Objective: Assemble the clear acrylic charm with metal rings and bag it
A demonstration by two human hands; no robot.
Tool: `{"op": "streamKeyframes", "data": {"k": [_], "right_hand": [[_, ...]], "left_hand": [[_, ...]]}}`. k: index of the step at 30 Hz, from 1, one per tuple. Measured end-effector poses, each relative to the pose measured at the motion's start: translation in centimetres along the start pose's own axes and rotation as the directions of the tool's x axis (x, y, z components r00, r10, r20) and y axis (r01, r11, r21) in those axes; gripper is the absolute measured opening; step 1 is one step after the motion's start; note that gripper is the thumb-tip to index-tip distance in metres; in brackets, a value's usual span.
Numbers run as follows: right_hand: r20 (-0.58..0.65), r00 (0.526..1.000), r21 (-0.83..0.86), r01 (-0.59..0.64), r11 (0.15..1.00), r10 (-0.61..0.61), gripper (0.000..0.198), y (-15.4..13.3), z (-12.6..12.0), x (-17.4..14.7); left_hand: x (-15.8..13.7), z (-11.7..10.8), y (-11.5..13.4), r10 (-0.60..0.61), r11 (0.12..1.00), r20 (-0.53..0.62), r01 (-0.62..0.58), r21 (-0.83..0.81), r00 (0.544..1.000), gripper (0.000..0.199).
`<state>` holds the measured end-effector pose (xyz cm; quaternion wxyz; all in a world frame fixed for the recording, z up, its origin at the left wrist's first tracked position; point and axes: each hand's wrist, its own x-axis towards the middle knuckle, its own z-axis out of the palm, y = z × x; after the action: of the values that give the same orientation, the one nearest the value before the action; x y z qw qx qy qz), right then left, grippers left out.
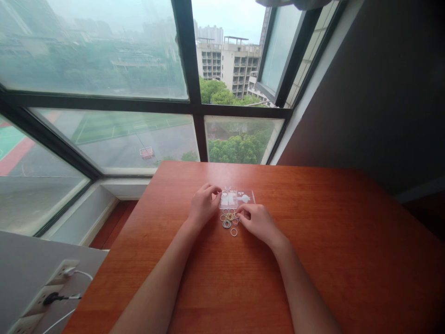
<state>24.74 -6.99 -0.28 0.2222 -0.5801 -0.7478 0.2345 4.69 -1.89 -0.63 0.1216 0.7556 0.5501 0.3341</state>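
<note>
A small clear plastic box (228, 202) lies open on the table, its see-through lid (251, 196) folded out to the right. My left hand (205, 203) is closed at the box's left edge, thumb and forefinger pinching it. A thin pale ring shows just beside those fingertips, inside the box. In front of the box lies a loose cluster of small coloured hair ties (226, 224), pale, yellowish, pink and grey-green. My right hand (256, 221) curls over the cluster's right side, its fingertips pinched on a hair tie. One pale hair tie (234, 232) lies apart, nearest me.
The reddish-brown wooden table (215, 287) reaches up to dark-framed windows (196, 109), with one pane tilted open at the upper right. A dark wall (365, 97) rises on the right. Sockets with plugs and cables (52, 298) sit low on the left.
</note>
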Motion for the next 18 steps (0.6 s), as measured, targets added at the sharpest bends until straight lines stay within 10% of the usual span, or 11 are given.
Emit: {"op": "streamKeyframes", "data": {"k": [18], "right_hand": [[-0.004, 0.999, -0.09, -0.038, 0.995, 0.037, 0.01, -0.22, 0.29, 0.01]], "left_hand": [[-0.11, -0.34, 0.81, 0.061, 0.997, 0.029, -0.06, -0.046, 0.998, 0.012]]}}
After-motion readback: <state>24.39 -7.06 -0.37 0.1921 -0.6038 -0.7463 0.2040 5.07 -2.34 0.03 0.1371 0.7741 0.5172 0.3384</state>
